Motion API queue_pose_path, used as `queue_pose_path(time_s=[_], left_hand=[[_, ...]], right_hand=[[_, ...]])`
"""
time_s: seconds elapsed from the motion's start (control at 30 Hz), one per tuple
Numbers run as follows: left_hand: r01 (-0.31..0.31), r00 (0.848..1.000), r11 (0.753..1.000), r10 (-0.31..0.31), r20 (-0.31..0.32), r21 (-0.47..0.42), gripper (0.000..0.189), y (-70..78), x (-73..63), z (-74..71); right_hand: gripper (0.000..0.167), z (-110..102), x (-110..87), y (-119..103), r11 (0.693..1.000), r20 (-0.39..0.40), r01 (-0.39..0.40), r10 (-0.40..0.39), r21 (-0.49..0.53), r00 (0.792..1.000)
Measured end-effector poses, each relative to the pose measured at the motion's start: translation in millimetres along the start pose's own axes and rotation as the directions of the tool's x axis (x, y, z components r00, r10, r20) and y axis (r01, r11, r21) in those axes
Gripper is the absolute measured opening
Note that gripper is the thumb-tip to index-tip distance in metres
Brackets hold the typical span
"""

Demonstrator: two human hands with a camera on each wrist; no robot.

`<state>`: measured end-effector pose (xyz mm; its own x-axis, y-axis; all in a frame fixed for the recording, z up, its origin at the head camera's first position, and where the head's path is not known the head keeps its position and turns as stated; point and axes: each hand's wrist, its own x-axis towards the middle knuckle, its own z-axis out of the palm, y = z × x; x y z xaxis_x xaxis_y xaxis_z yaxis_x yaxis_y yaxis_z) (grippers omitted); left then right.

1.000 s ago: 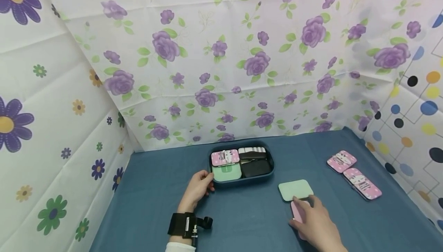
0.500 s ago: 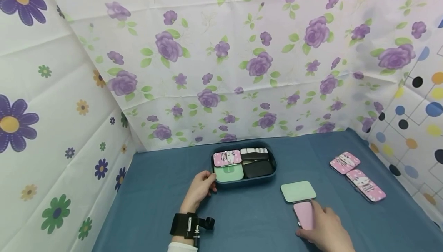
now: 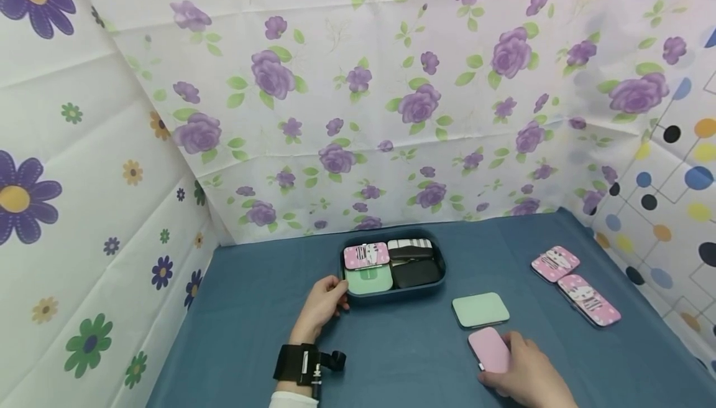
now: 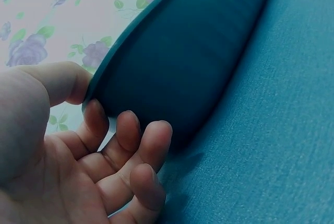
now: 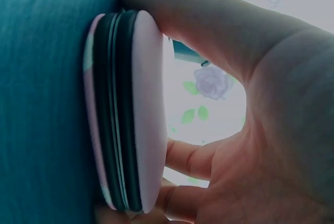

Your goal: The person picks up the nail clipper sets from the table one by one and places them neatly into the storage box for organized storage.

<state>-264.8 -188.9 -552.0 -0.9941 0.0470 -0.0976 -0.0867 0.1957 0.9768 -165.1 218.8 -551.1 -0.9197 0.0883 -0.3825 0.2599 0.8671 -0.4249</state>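
Under the right hand (image 3: 526,370), gripping a plain pink case (image 3: 489,349) at the bench (image 3: 252,333), curving thumb and fingers round opposite edges and opening only as wide as the case. Showing its plain face to the palm, and a dark edge with a thin bright seam; not telling clearly whether touching or just clear of the bench.

Ahead and left of the right hand, steadying a dark blue box (image 3: 397,295) with the left hand (image 3: 323,301), pinching the rim at the near left corner and curling the other fingers beside the outer wall. Just right of the left hand, seeing inside a patterned pink case (image 3: 366,255), a green case (image 3: 370,279), a striped case (image 3: 411,244) and a black case (image 3: 416,273).

Just ahead of the right hand, facing a mint-green case (image 3: 480,310); farther off to its right, seeing two cat-print cases (image 3: 589,299).

Apparently just securing the plain pink case; probably needing next a firm hold and a lift clearing the mint-green case.
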Motion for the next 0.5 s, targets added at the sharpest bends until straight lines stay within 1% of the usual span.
queue_pose_path(time_s=[0.17,0.37,0.5], left_hand=[[-0.005,1.0,1.0,0.005,0.002,0.0,0.031,-1.2,0.4,-0.8],[-0.01,1.0,1.0,0.01,0.008,-0.005,0.03,-1.5,-0.8,-1.3],[-0.009,1.0,1.0,0.009,0.005,-0.01,0.03,-0.1,-1.7,-1.4]], right_hand=[[0.118,0.0,-0.6,-2.4,1.0,-0.008,0.016,-0.016,-0.015,1.0],[0.122,1.4,1.0,-2.1,1.0,0.015,-0.001,0.001,-0.013,1.0],[0.118,0.9,-1.0,-2.5,0.999,0.014,0.033,-0.033,0.02,0.999]])
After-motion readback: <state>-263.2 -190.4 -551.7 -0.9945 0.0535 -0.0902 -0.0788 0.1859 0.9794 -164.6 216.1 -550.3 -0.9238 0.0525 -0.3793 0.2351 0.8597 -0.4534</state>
